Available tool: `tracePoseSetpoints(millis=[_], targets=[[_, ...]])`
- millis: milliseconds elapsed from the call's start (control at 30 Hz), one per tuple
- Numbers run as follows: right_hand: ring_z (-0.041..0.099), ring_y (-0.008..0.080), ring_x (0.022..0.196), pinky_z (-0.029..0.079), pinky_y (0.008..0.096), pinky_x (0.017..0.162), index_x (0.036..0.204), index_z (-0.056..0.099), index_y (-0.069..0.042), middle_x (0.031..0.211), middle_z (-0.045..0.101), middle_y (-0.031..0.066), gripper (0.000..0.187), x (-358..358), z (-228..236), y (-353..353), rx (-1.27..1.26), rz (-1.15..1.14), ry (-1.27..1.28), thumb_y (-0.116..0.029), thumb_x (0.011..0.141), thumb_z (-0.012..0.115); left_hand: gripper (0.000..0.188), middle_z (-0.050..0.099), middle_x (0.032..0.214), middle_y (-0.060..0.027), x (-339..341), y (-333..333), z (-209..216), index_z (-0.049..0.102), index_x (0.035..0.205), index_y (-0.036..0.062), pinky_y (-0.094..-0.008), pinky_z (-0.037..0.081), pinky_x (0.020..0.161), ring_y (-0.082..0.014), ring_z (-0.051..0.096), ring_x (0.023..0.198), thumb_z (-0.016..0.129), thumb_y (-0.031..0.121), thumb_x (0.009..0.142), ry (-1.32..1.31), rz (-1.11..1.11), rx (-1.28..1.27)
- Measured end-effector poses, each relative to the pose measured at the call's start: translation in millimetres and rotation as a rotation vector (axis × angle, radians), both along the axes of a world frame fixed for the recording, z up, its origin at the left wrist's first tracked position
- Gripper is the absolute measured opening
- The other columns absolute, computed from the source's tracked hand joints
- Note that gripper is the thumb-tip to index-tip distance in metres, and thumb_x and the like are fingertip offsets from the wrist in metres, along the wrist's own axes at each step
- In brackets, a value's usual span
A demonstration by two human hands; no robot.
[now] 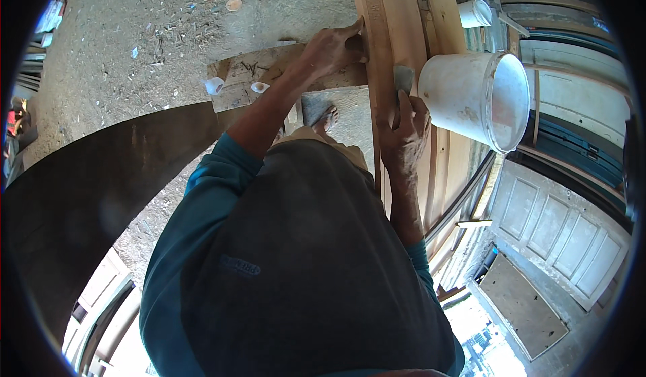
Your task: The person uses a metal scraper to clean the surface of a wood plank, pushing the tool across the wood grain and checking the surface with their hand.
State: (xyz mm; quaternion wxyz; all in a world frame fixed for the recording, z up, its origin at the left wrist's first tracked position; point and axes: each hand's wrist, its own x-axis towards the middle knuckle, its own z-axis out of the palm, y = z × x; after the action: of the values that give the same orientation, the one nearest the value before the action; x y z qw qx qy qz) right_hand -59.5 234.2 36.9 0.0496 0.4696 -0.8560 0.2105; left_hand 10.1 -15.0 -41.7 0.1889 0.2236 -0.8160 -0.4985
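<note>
A long reddish-brown wooden plank (379, 47) runs away from me among other lengths of timber. My left hand (331, 49) is at its left edge, fingers and thumb curled against the wood and gripping it. Farther down the same plank, my right hand (404, 131) is closed around a flat grey scraper-like piece (404, 78), whose squared end rests against the wood. The fingers hide the rest of that piece. Just right of the right hand, a large white plastic bucket (452, 94) lies tilted on the timber, its mouth facing right.
A smaller white bucket (475, 14) is farther back. Beneath my left arm is a worn board (256, 67) with small white cups (260, 88). A big dark curved panel (128, 155) fills the left. Panelled white doors (552, 222) lean at right. Debris litters the ground (161, 27).
</note>
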Motion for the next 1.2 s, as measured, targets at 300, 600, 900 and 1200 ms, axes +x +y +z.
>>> tracePoseSetpoints(millis=[300,600,900,1200], targets=[[0.051,0.0491,0.139,0.044,0.0621,0.112,0.147,0.064,-0.014,0.149,0.052,0.0263,0.074,0.5,2.5,-14.8,0.071,-0.037,-0.005,-0.028,0.08,0.092,0.085,0.082,0.116,-0.0123,1.6,0.3,11.1,0.053,0.16,0.007,-0.0391,0.062,0.092,-0.0268,0.08,0.105,0.091,0.021,0.085,-0.047,0.008,0.003],[0.053,0.0477,0.138,0.046,0.0634,0.111,0.139,0.067,-0.013,0.152,0.055,0.0208,0.062,5.7,-5.6,-26.8,0.062,-0.154,0.068,-0.03,0.083,0.09,0.091,0.081,0.121,-0.0131,-3.5,-5.7,2.8,0.051,0.162,0.0076,-0.0368,0.06,0.099,-0.027,0.079,0.11,0.093,0.026,0.083,-0.03,-0.019,0.005],[0.051,0.0471,0.139,0.043,0.0647,0.111,0.136,0.065,-0.017,0.15,0.054,0.0206,0.061,7.3,-24.4,-29.7,-0.047,-0.192,0.163,-0.018,0.078,0.083,0.093,0.08,0.12,-0.0182,-6.0,-3.2,-5.8,0.048,0.163,0.0055,-0.0389,0.06,0.098,-0.0309,0.078,0.11,0.093,0.027,0.084,-0.077,-0.041,0.141],[0.05,0.0458,0.14,0.043,0.0638,0.112,0.136,0.066,-0.018,0.149,0.053,0.0192,0.063,10.3,-23.1,-30.8,-0.018,-0.231,0.116,-0.02,0.076,0.084,0.077,0.068,0.138,-0.029,29.9,52.5,31.6,0.054,0.154,-0.0026,-0.0492,0.057,0.104,-0.0451,0.069,0.123,0.088,0.023,0.089,0.276,0.14,-0.36]])
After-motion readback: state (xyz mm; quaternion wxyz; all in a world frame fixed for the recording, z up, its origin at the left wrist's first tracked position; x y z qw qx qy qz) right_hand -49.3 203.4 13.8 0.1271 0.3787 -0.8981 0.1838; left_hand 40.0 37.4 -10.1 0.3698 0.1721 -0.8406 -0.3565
